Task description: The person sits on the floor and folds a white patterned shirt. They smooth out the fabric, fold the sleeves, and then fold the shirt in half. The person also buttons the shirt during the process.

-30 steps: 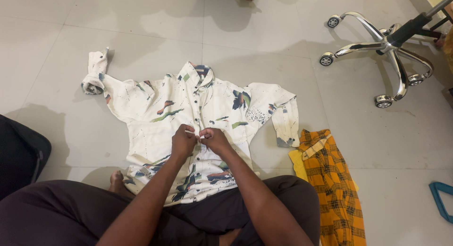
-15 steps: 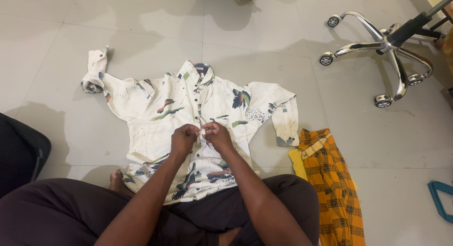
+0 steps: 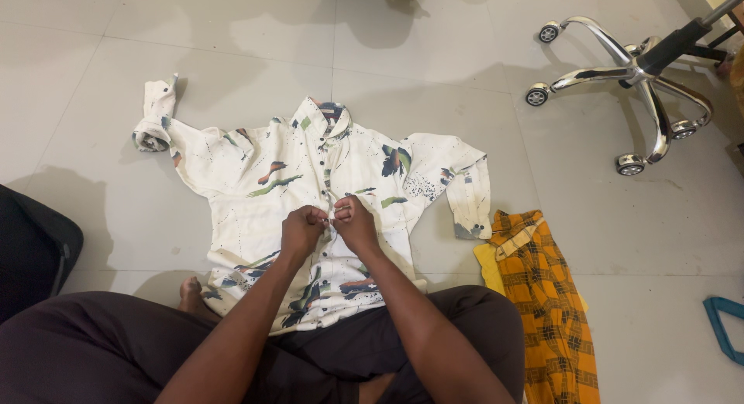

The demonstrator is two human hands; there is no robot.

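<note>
Both hands have crept farther up the placket: left hand (image 3: pixel 302 227) and right hand (image 3: pixel 355 220) pinch the printed white shirt (image 3: pixel 256 195) mid-front (near buttons look fastened; far ones remain).

— Where can we pass from the pinch of our left hand (image 3: pixel 302 228) and right hand (image 3: pixel 355 222) on the shirt (image 3: pixel 256 195) placket?

— Beyond it, bare floor tiles (image 3: pixel 232 32); to its left, tiles, then a black bag (image 3: pixel 31 257); to its right, an orange checked cloth (image 3: pixel 542 288) lies near; a chair base (image 3: pixel 635 71) stands farther off.
</note>
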